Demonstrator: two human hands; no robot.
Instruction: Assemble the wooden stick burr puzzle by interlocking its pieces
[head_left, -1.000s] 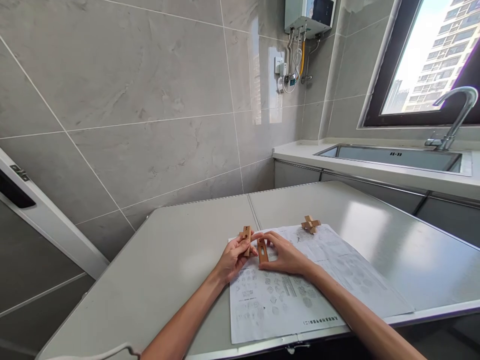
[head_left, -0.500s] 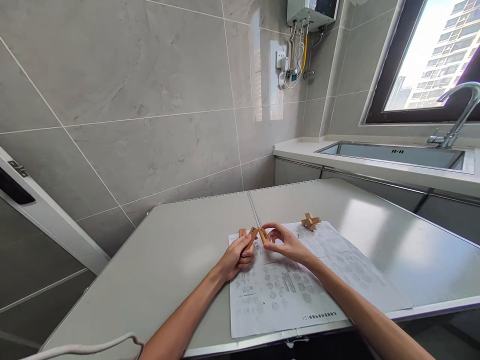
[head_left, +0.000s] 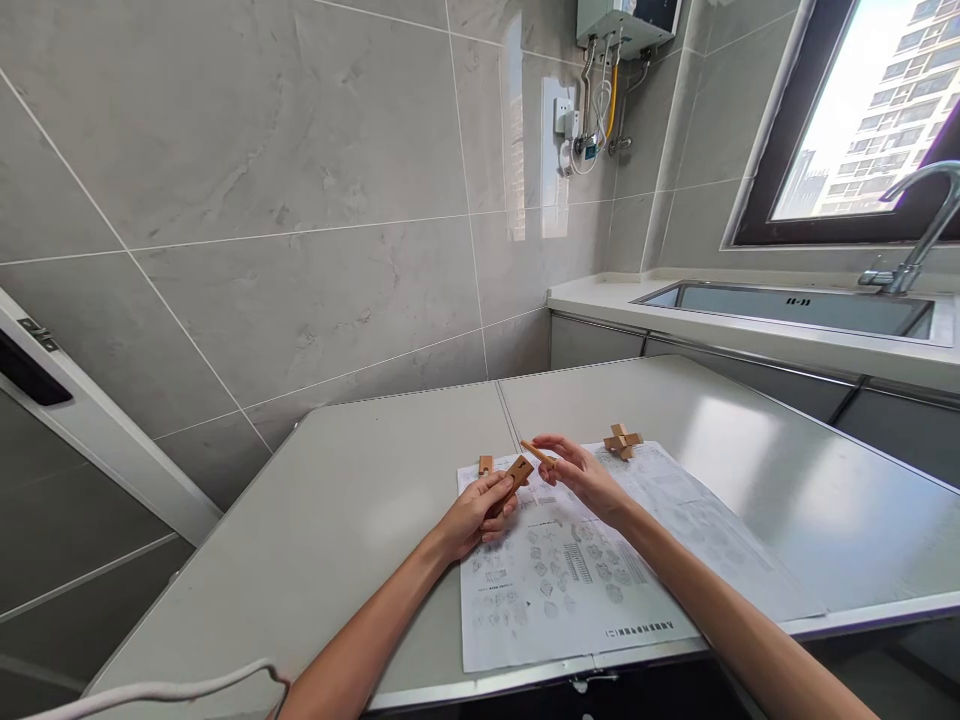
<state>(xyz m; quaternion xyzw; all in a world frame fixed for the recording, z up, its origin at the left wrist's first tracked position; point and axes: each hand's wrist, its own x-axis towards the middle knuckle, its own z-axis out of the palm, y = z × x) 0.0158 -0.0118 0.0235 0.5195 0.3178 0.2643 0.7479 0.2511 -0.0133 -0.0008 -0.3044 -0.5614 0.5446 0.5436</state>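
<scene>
My left hand is closed around a brown wooden puzzle piece with a small dark mark near its end. Part of that piece, or a second one beneath it, is hidden by my fingers. Just to the right, my right hand pinches a thin wooden puzzle piece, tilted and apart from the one in my left hand. Beyond my left hand a notched wooden block lies at the top edge of a printed paper sheet. An assembled cross-shaped wooden puzzle rests at the sheet's far right corner.
The paper lies on a pale table against a grey tiled wall. A white cable crosses the lower left corner. To the right are a counter with a sink and a tap.
My right hand has turned its wooden piece edge-on and moved slightly right. The left hand has tilted its piece to the right, showing more of its marked face and uncovering the block behind.
</scene>
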